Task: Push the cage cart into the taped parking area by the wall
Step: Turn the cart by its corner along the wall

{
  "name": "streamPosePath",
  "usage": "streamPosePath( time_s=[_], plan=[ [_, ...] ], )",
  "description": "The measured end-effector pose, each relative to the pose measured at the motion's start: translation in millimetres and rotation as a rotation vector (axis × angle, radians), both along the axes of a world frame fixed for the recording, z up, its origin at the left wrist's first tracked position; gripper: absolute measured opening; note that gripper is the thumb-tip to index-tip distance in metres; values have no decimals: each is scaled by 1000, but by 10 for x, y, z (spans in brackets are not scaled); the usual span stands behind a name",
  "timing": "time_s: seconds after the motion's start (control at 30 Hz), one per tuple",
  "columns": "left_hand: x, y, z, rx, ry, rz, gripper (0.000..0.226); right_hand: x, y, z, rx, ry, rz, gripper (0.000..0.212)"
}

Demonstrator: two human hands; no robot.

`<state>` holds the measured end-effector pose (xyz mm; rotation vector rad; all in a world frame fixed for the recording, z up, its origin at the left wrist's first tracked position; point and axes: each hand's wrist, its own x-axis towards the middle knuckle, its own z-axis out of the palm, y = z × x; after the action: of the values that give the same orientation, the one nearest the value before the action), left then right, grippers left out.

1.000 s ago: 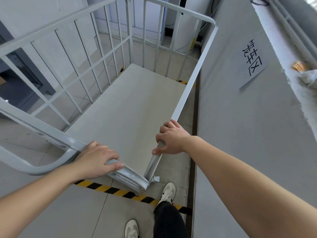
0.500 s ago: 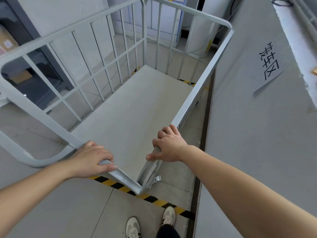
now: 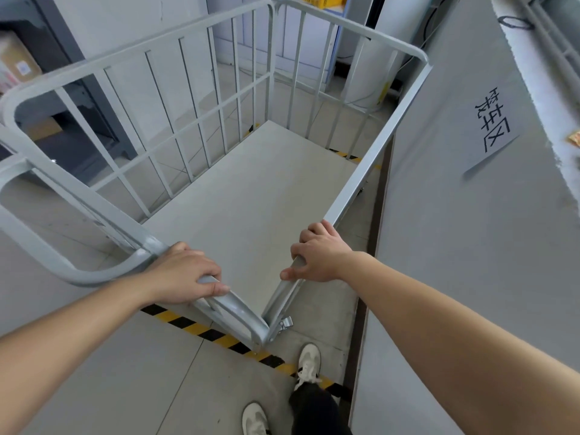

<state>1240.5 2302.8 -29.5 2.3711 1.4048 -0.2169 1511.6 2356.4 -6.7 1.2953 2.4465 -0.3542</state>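
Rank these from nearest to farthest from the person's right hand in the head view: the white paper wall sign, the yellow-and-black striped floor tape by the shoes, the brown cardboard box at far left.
From the right hand:
1. Yellow-and-black striped floor tape, just below, near the shoes.
2. White paper wall sign, up on the right wall.
3. Brown cardboard box, far left, beyond the cart.

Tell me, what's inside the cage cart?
Nothing shows inside the cage cart: only its bare grey floor. The strip along the near rail lies hidden behind the left hand.
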Motion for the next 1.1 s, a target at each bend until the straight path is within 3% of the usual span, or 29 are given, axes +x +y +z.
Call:
streamPosePath(
  time_s=[0.23,0.7,0.93,1.1],
  plan=[
    [-83,-52,-2,-21,-17,45,83,-108,-39,44,-12,-55,-1,66],
    [-218,-46,-31,-121,5,128,70,-214,-32,20,-27,-78,8,68],
    [-174,9,-9,-90,1,96,91,-177,14,2,-17,-62,10,70],
    [-138,34,-118,-51,-4,81,81,-99,39,-2,-10,-56,20,69]
  ],
)
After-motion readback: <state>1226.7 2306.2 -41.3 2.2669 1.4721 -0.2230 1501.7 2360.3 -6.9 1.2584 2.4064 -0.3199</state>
